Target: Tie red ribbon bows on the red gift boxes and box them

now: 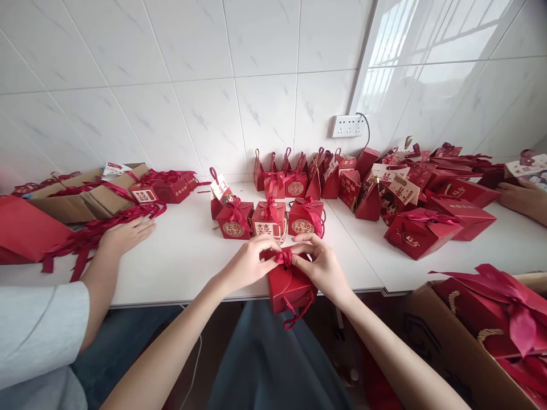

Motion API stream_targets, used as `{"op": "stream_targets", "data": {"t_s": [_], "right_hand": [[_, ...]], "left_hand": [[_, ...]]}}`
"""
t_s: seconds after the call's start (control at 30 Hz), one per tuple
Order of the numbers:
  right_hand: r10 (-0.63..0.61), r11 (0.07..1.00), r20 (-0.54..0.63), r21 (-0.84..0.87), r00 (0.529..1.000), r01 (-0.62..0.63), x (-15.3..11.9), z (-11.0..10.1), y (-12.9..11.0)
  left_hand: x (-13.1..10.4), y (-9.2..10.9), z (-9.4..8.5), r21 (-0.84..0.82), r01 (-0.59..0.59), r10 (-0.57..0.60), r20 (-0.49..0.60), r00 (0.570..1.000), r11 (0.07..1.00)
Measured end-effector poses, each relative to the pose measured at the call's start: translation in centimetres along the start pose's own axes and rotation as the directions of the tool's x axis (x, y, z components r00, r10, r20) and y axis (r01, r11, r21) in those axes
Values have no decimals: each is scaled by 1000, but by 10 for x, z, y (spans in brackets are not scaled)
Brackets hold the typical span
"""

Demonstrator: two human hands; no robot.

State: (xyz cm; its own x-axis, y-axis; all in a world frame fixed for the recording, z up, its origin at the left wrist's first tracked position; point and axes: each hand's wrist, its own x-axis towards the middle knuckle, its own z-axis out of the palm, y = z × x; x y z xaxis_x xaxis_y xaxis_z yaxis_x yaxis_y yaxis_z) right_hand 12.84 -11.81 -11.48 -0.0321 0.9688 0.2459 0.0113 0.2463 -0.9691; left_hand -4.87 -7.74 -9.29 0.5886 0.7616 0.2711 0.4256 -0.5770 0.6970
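A red gift box (290,287) with a twisted red cord handle stands at the table's front edge, partly jutting over it. On its top is a knotted red ribbon (284,258). My left hand (252,257) pinches the ribbon from the left, thumb and forefinger together. From the right, my right hand (320,265) closes its fingers on the same ribbon; its fingertips are partly hidden. Just behind stand three small red boxes with bows: a left one (234,221), a middle one (269,214) and a right one (306,219).
Several red boxes (427,230) crowd the table's right side, others the wall. A cardboard box (444,336) of gift boxes is lower right. At left, a person's hand (128,234) rests by a ribbon pile (102,228) and cardboard tray (64,208). Another hand (523,202) is far right.
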Motion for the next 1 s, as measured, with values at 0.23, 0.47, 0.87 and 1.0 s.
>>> {"op": "stream_targets", "data": {"t_s": [0.23,0.47,0.87,1.0], "right_hand": [[-87,989,-102,-130,991,73,-4,6,2],[-78,980,-36,-188,996,70,-1,-3,1],[-82,979,122,-175,989,103,3,-16,-1],[-113,957,139,-251,984,145,0,-15,-1]], "left_hand": [[-16,15,21,7,77,-75,-139,988,997],[-16,18,35,-113,149,-171,-222,960,982],[-11,12,36,-316,186,-241,-145,960,930],[-11,11,39,-330,175,-252,-206,946,927]]}}
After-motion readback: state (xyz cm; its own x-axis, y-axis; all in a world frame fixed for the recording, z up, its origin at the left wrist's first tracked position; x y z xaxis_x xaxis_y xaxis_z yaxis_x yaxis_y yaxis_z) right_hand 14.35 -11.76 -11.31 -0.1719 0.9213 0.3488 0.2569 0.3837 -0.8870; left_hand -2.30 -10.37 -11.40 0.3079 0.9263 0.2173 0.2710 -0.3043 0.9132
